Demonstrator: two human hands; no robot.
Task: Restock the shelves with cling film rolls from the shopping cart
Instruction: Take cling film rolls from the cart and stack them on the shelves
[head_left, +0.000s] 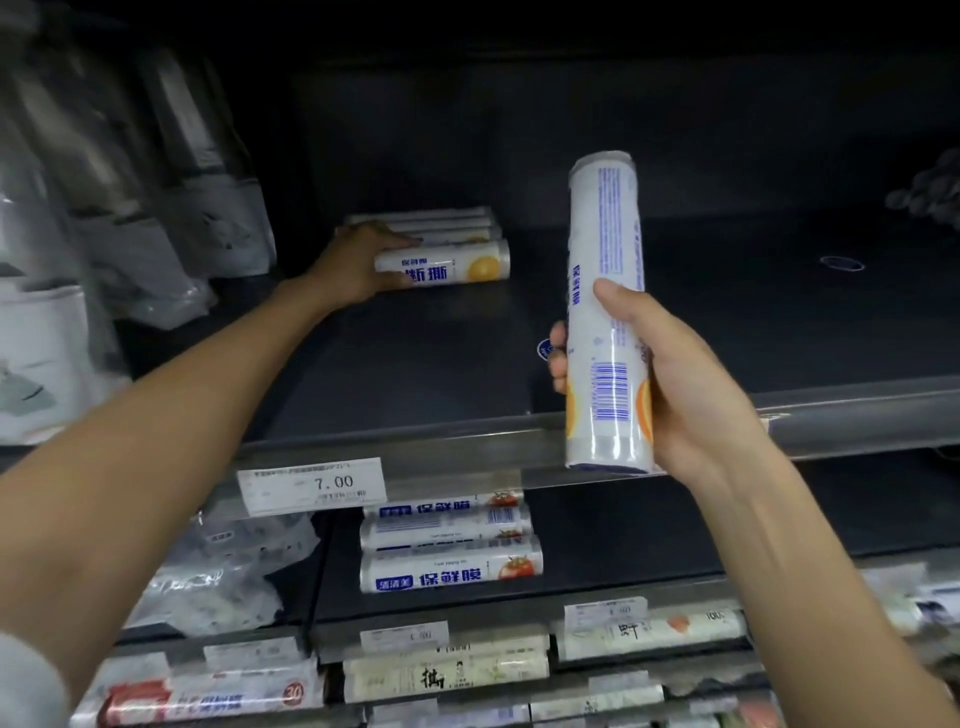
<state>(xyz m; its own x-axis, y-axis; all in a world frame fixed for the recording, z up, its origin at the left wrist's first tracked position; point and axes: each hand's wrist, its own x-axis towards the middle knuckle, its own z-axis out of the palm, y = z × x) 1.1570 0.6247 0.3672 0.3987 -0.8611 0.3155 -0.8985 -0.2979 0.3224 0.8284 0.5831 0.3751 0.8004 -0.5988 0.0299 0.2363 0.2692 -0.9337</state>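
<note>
Your right hand (675, 384) grips an upright cling film roll (605, 249) near its lower end, before the shelf (415, 364); your left hand (358, 267) holds a lying roll (457, 267) against the stocked row (431, 224). Probably light, stiff, slick-wrapped: grasp mid-barrel.

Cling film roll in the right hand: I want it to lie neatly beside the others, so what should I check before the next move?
1. Right hand grip on held roll: ok, fingers wrap its lower half.
2. Orientation of held roll matches front roll: not ok, it is upright.
3. Left hand steadying front roll: ok, grips its left end.
4. Shelf bare right of front roll: ok.
</note>
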